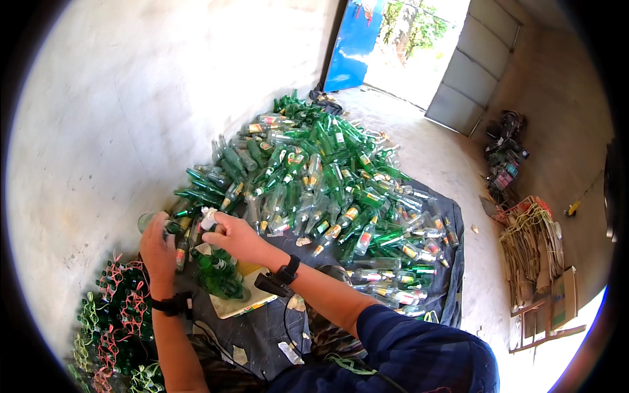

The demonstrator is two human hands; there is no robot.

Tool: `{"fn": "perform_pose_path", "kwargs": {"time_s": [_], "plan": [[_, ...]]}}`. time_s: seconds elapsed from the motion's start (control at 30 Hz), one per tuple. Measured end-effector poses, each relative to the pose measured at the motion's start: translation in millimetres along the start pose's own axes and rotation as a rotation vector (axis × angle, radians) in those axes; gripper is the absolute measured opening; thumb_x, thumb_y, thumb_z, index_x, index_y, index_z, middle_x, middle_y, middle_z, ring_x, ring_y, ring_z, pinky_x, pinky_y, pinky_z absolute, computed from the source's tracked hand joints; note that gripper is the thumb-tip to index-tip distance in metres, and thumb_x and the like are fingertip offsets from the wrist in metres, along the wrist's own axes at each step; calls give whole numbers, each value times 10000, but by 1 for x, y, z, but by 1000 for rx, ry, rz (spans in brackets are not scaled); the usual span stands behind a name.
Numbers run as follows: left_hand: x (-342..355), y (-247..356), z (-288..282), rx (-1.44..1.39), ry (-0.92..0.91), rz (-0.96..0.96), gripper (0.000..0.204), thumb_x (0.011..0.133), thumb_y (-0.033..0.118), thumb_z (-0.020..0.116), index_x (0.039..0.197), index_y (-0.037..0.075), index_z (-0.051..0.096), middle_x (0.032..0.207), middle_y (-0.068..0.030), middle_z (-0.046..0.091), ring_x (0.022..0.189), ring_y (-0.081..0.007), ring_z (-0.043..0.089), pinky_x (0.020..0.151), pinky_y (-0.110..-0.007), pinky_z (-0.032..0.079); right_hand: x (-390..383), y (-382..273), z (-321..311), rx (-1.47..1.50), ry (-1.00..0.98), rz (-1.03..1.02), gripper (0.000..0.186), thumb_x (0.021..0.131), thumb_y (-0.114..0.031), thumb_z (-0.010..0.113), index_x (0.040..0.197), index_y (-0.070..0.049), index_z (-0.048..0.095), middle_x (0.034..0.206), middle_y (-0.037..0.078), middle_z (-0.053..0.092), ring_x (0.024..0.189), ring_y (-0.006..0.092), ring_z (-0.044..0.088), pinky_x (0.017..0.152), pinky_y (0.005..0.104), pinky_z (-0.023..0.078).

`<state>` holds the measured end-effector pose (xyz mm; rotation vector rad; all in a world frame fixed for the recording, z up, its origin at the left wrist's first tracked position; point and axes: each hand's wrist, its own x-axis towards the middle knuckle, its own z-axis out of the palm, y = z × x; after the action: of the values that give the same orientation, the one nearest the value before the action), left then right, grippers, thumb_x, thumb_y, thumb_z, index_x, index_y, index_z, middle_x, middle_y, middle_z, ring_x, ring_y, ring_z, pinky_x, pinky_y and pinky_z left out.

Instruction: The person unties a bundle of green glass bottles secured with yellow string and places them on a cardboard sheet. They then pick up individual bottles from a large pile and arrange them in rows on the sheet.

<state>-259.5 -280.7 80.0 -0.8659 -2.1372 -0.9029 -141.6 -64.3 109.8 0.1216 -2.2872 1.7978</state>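
My left hand (157, 250) is closed round a green glass bottle (145, 221), held level near the wall. Just right of it, my right hand (233, 236) pinches a small white crumpled thing (208, 216); whether it is paper or cloth I cannot tell. The two hands are apart. Below them, several green bottles (221, 278) stand close together on a cream and yellow flat board (252, 291). More loose bottles (182, 252) are behind and between my hands, partly hidden by them. Black bands circle both my wrists.
A large heap of green and clear bottles (321, 170) covers the dark sheet (452, 262) ahead. Bottles tied with pink and green string (121, 314) stand at lower left. Flattened cardboard (531, 255) and a motorcycle (504, 150) are at right, near an open doorway (419, 46).
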Motion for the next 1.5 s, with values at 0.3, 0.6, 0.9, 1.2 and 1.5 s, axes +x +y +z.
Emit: {"fn": "perform_pose_path", "kwargs": {"time_s": [0.3,0.6,0.9,1.2,1.5], "plan": [[2,-87,50,-693,3,-608,292,926,27,721,1206,60,643,990,11,630,912,-101,595,827,-293,502,6,35,-41,226,142,155,182,1030,-240,666,1051,-62,700,756,-98,548,628,0,414,543,223,335],[-20,-106,84,-716,-88,-829,268,941,133,747,1180,62,649,874,29,601,666,-65,512,598,-258,415,8,47,-48,-161,201,110,239,963,-241,693,965,-4,660,731,86,616,672,140,550,631,343,461],[-29,-101,116,-645,-220,-902,272,919,135,754,1163,55,666,859,19,621,677,-84,550,613,-267,452,-2,50,-64,-174,255,7,220,963,-219,683,952,-2,648,701,98,598,630,169,550,603,362,455],[-39,-106,143,-642,-344,-890,253,900,94,751,1132,52,659,875,4,634,688,-104,575,602,-279,469,-7,46,-74,-269,250,40,222,950,-240,675,980,-20,669,721,155,634,638,276,619,615,405,478],[-36,-83,142,-556,-433,-915,277,858,78,760,1108,14,658,882,-25,650,685,-126,606,615,-296,501,-7,53,-81,-283,264,43,226,944,-236,675,976,-13,663,718,188,639,654,339,646,619,427,491]]}}
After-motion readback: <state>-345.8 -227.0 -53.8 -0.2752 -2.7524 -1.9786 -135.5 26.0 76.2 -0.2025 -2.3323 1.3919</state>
